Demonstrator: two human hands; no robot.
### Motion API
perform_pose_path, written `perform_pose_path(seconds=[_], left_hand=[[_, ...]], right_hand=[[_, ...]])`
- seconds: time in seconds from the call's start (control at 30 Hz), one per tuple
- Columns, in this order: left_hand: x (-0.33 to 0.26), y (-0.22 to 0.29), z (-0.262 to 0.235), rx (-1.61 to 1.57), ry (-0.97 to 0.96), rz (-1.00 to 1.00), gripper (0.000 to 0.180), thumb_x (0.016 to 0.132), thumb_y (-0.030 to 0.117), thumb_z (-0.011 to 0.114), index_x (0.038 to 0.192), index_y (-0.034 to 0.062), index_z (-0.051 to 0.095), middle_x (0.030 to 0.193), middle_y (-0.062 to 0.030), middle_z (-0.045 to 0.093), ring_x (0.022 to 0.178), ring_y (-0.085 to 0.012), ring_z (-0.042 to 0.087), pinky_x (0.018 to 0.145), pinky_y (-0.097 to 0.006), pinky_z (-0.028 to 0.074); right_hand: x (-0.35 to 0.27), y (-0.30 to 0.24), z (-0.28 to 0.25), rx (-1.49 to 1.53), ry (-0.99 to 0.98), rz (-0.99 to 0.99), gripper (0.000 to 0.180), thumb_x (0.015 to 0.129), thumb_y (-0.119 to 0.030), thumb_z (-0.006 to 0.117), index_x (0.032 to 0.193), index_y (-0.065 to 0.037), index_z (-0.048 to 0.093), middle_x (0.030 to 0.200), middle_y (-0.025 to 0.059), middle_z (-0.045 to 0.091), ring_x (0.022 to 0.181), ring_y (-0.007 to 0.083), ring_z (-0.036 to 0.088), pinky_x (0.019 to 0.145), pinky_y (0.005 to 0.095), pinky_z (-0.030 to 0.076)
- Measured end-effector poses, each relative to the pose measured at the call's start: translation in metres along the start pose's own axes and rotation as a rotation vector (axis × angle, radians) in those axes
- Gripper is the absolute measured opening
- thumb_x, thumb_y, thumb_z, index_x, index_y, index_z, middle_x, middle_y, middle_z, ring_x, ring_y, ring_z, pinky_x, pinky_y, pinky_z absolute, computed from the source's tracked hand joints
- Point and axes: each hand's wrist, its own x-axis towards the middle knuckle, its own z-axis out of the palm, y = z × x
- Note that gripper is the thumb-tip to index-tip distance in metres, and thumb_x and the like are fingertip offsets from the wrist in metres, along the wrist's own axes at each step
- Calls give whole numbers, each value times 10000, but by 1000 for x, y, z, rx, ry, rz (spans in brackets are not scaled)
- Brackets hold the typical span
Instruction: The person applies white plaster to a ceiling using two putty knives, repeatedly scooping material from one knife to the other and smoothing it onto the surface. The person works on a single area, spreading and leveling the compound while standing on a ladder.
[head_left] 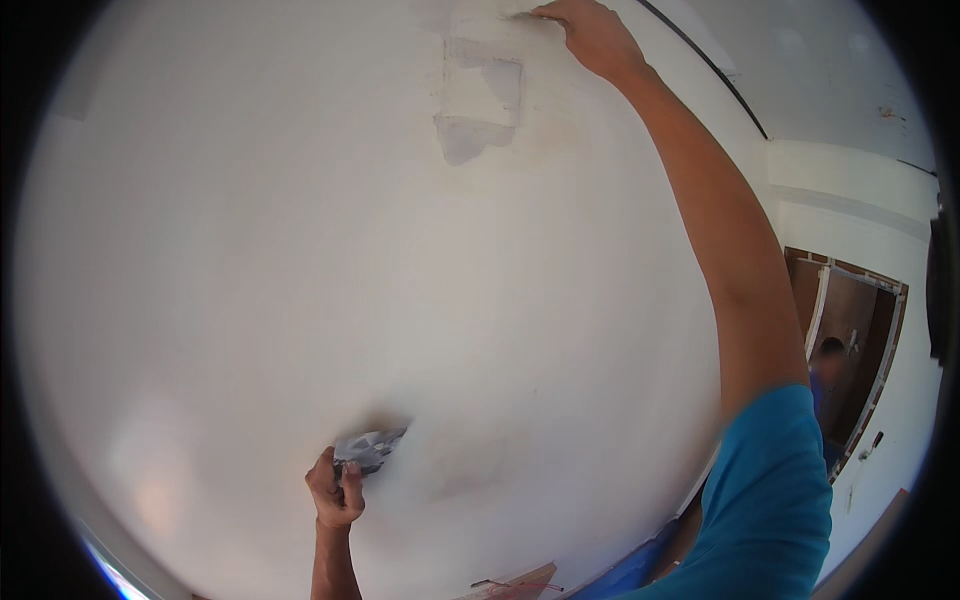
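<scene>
My right arm reaches high up the white wall. At its end my right hand is closed on a thin putty knife, whose blade lies at the wall near the top edge. Just left of and below it are grey filler patches around a roughly square outline. Low and left, my left hand is closed round a broad scraper smeared with grey and whitish paste. The scraper's handle is mostly hidden by my fingers.
The ceiling meets the wall along a dark strip at upper right. Beyond my arm, another person is in a brown doorway. A wooden board and blue sheeting lie low down.
</scene>
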Motion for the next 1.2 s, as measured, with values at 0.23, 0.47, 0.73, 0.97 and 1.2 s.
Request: perform_pose_path(seconds=[0.23,0.47,0.73,0.97,1.2], left_hand=[[10,18,-2,-67,-61,-3,296,1047,242,596,971,-43,612,593,-38,597,505,-120,576,497,-284,452],[22,47,-12,13,-98,84,278,1040,210,609,969,-59,609,584,-43,588,505,-125,578,503,-287,458],[16,40,-3,66,5,202,288,1022,171,616,1041,-115,609,577,-39,570,510,-111,549,512,-280,453],[9,30,-1,8,-6,116,213,1011,155,625,965,-50,592,621,-70,562,523,-151,519,509,-306,436],[15,16,-4,74,15,233,156,970,87,625,1004,-64,610,677,-126,550,538,-206,507,516,-324,431]], right_hand=[[-158,-34,-60,305,116,381,288,1074,-83,546,1295,-82,733,1202,105,767,1085,308,707,968,429,565],[-157,-30,-100,230,176,368,265,1086,-89,551,1291,-61,717,1174,130,746,997,285,694,909,404,542],[-90,-25,-90,172,182,288,300,1053,-59,531,1295,-63,708,1171,127,734,1053,334,691,931,454,542],[-33,-42,-78,123,263,179,308,946,36,529,1165,34,745,1142,252,722,1106,416,674,1006,510,540],[32,-52,-49,58,257,142,332,927,40,534,1178,14,750,1173,264,724,1129,436,679,996,515,551]])
